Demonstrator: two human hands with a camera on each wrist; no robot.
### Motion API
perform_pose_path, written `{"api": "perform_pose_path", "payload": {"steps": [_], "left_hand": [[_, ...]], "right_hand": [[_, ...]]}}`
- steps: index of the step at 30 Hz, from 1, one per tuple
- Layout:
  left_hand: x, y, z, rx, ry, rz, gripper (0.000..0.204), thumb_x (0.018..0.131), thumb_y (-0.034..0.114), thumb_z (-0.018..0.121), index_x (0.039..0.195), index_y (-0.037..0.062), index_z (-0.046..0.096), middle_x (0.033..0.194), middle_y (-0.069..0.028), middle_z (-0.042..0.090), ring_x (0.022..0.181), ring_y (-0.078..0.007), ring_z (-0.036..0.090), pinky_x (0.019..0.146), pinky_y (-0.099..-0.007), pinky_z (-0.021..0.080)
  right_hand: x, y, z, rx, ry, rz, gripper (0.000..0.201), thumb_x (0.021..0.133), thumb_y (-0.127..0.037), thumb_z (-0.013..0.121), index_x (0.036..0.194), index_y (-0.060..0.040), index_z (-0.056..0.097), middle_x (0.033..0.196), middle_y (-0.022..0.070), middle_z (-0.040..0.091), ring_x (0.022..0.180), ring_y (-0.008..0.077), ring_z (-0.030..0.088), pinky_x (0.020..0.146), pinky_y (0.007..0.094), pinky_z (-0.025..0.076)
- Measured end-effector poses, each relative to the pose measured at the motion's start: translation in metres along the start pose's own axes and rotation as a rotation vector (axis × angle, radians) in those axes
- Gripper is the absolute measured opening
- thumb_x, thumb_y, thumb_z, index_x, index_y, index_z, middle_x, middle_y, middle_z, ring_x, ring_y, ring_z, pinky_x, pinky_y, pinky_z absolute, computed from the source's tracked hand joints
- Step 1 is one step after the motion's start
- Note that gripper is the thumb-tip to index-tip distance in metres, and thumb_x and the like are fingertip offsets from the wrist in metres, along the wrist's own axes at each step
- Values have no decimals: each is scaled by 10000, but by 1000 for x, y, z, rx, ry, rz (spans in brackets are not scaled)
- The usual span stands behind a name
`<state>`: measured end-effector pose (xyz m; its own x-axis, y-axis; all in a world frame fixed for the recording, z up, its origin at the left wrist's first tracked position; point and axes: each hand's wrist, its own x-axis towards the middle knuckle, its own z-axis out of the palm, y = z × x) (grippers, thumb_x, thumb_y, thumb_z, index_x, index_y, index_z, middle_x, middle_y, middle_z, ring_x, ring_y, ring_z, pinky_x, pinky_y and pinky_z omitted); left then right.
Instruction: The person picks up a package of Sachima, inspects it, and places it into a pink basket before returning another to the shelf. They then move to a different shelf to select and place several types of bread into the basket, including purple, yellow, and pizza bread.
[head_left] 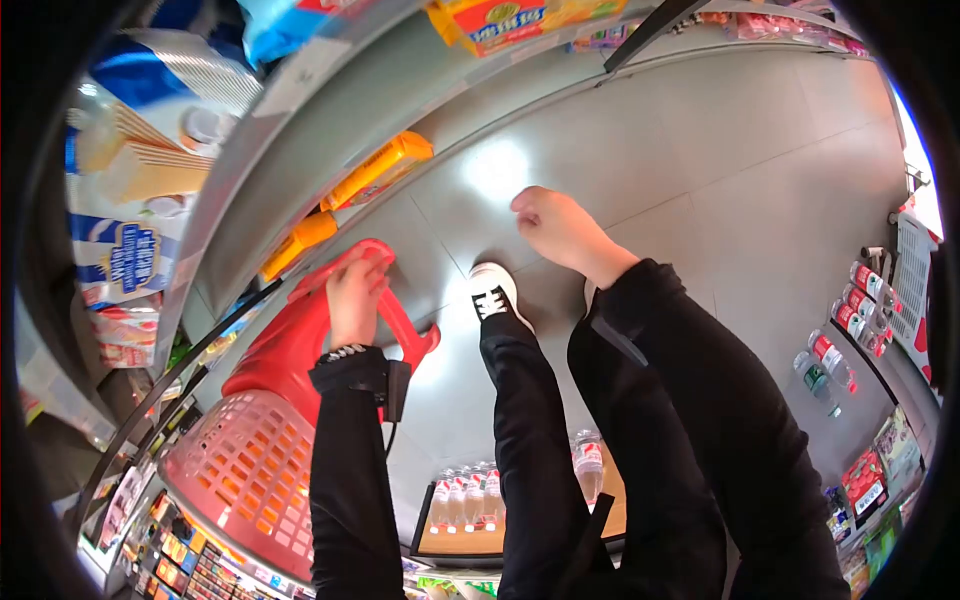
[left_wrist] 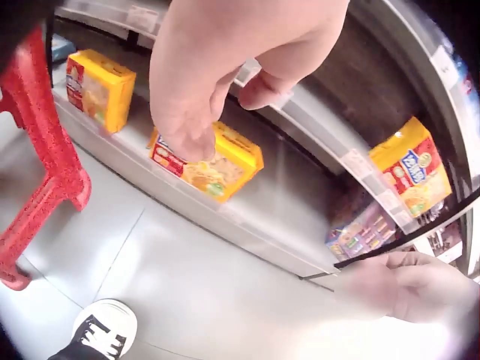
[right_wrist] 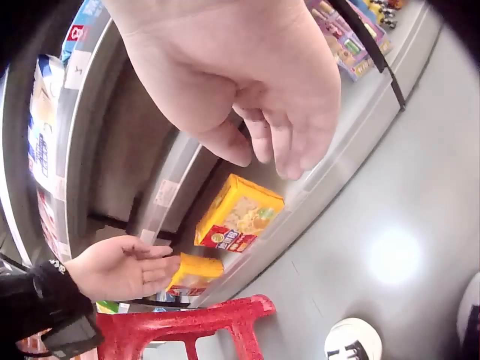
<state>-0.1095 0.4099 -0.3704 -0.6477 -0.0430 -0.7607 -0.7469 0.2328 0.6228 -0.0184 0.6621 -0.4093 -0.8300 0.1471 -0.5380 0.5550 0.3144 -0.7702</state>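
My left hand (head_left: 352,303) is over the red plastic shopping basket (head_left: 275,350), overlapping its handle in the head view. In the right wrist view that hand (right_wrist: 124,268) has its fingers extended toward a yellow snack pack (right_wrist: 196,274) on the low shelf, with nothing in its grasp. A second yellow pack (right_wrist: 240,214) lies farther along the same shelf. My right hand (head_left: 568,235) hangs above the floor, fingers loosely bent and holding nothing. From its own wrist camera, the right hand (right_wrist: 247,82) appears above the second pack.
Blue-and-white bags (head_left: 130,250) fill the upper shelf at left. Another yellow pack (head_left: 500,22) sits on the shelf ahead. Bottled drinks (head_left: 465,500) stand behind my legs, and more bottles (head_left: 865,310) are at the right. A white shoe (head_left: 492,290) is on the grey tiles.
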Motion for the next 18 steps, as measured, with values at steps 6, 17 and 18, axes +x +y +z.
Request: {"api": "perform_pose_path", "payload": {"steps": [6,17,18], "left_hand": [[85,-28,-32,-397,117,-116,441,850,196,455,1226,28,296,1247,-196,367,1181,-305,356,982,-412,309],[187,-12,-55,-300,7,61,391,846,275,468,1182,86,405,1227,-52,405,1171,-187,330,994,-413,219],[187,-9,-52,-320,-41,56,370,850,259,462,1172,84,414,1206,-43,429,1148,-173,352,988,-414,226]], "right_hand": [[70,5,80,26,-2,15,370,749,-164,541,1067,23,510,997,181,587,922,308,570,780,334,452],[166,-29,118,242,145,-20,515,708,-132,552,1183,19,423,1067,239,536,1003,343,523,846,354,428],[163,-31,119,242,88,-48,515,704,-112,541,1185,24,418,1056,243,538,993,345,527,842,356,431]]}}
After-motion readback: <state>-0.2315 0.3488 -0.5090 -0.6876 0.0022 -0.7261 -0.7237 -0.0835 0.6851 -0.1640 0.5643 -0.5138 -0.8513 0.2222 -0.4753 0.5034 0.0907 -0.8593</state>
